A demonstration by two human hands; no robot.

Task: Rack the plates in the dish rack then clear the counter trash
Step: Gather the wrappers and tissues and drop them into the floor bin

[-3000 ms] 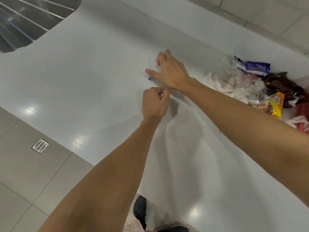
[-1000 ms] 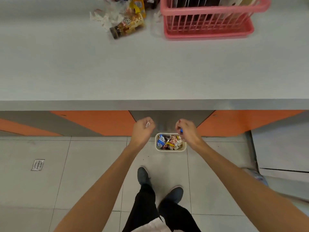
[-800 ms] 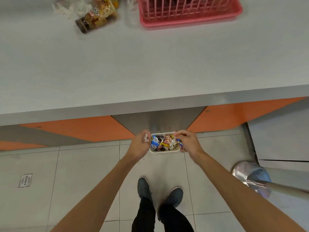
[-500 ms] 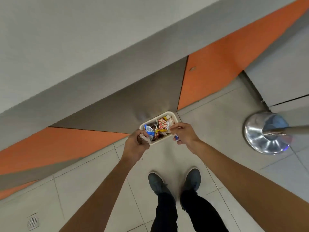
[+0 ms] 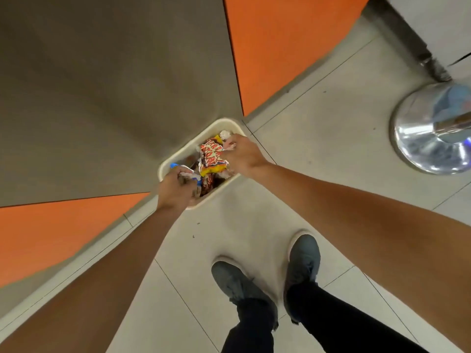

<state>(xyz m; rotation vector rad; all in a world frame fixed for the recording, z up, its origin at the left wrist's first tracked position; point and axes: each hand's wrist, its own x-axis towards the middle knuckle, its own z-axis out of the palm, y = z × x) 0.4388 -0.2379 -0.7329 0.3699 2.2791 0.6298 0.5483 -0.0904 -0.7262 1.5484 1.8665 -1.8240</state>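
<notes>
A cream trash bin (image 5: 189, 145) stands on the floor against the counter's base, filled with wrappers, among them an orange and yellow one (image 5: 212, 159) and a blue one (image 5: 173, 165). My left hand (image 5: 177, 187) hangs over the bin's near left corner with its fingers curled round a small white scrap (image 5: 191, 172). My right hand (image 5: 243, 154) is over the bin's right side, its curled fingertips down on the wrappers. Whether it holds anything is hidden. The counter top, plates and dish rack are out of view.
The counter's front has grey (image 5: 102, 85) and orange panels (image 5: 285, 47). A shiny metal post base (image 5: 430, 133) stands on the tiled floor at the right. My two grey shoes (image 5: 237, 281) are just behind the bin.
I have turned from the counter and bent down to the floor bin. Both hands, each carrying a small scrap, have dropped from above the bin to its rim and contents.
</notes>
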